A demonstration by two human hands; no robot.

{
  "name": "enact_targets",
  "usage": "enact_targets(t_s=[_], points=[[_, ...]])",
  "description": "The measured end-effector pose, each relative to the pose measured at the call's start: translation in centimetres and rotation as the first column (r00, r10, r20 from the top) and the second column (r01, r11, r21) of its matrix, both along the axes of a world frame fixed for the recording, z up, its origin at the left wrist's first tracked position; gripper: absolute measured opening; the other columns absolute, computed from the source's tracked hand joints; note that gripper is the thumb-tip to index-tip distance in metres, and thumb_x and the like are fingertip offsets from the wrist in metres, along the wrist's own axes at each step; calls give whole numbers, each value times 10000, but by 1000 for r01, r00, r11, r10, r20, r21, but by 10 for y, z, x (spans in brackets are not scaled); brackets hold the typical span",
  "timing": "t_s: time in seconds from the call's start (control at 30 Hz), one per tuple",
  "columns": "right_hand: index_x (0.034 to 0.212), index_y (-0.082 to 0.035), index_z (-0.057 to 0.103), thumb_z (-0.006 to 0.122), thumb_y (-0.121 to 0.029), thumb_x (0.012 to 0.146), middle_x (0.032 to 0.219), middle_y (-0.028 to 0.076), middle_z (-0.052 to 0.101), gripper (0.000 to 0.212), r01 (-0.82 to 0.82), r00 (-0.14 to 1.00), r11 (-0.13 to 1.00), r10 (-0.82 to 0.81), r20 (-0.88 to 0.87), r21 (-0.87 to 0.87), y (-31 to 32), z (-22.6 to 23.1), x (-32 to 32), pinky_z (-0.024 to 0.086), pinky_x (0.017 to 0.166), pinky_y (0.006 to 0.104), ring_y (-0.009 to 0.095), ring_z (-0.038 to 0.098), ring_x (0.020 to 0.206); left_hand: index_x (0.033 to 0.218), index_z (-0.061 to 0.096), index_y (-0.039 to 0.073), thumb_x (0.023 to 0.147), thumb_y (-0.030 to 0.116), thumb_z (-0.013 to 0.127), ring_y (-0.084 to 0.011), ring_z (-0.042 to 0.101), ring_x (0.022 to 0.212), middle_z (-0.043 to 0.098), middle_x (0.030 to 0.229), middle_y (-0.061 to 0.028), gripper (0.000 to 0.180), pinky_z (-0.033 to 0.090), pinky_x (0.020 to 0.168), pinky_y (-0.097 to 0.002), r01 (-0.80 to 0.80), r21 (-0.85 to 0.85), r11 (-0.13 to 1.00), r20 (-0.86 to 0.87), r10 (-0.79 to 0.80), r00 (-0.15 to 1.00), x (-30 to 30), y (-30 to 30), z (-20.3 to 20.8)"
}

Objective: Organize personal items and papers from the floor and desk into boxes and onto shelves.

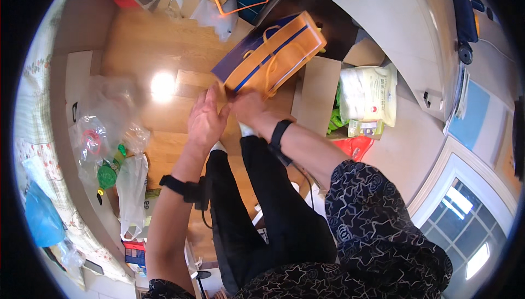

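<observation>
Wooden floor (131,42) lies beyond your loosely extended left hand (207,119); right hand (250,107) at orange bag (290,56), grip and progress unclear.

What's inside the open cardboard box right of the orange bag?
A white package fills most of the box opening, with something bright green beside it. Anything under the package is covered; the bottom can't be seen.

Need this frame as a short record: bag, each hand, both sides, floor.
bag: orange and purple, blue-striped, beyond the hands
left hand: fingers extended, near the bag's closest corner
right hand: at the bag's near end, grip unclear
right side: open cardboard box, white package
left side: green bottle, translucent plastic bag
floor: brown wood
</observation>
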State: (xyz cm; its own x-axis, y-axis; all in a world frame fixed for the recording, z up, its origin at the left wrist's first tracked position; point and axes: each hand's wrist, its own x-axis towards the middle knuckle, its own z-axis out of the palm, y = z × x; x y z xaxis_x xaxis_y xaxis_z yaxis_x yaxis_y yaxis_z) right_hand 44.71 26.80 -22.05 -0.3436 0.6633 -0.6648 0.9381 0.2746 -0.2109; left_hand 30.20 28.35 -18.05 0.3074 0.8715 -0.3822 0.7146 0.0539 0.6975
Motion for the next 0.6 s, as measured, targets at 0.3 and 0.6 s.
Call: enact_targets(t_s=[0.3, 0.6], points=[[788, -60, 594, 491, -120, 734, 781, 132, 609, 131, 269, 754, 954, -123, -646, 133, -87, -41, -120, 449, 681, 383, 299, 581, 784, 890, 587, 61, 785, 277, 570, -339, 587, 738, 612, 790, -168, 241, 477, 665, -402, 48, -98, 994, -237, -70, 969, -37, -10, -69], [791, -88, 547, 571, -147, 784, 677, 78, 570, 64, 330, 553, 943, -225, -802, -37, -33, 28, -20, 468, 555, 334, 241, 584, 623, 962, 594, 32, 788, 132, 574, -367, 575, 708, 587, 766, -202, 202, 465, 606, -398, -291, 62, 955, -227, 297, 928, -146, -67, -60]])
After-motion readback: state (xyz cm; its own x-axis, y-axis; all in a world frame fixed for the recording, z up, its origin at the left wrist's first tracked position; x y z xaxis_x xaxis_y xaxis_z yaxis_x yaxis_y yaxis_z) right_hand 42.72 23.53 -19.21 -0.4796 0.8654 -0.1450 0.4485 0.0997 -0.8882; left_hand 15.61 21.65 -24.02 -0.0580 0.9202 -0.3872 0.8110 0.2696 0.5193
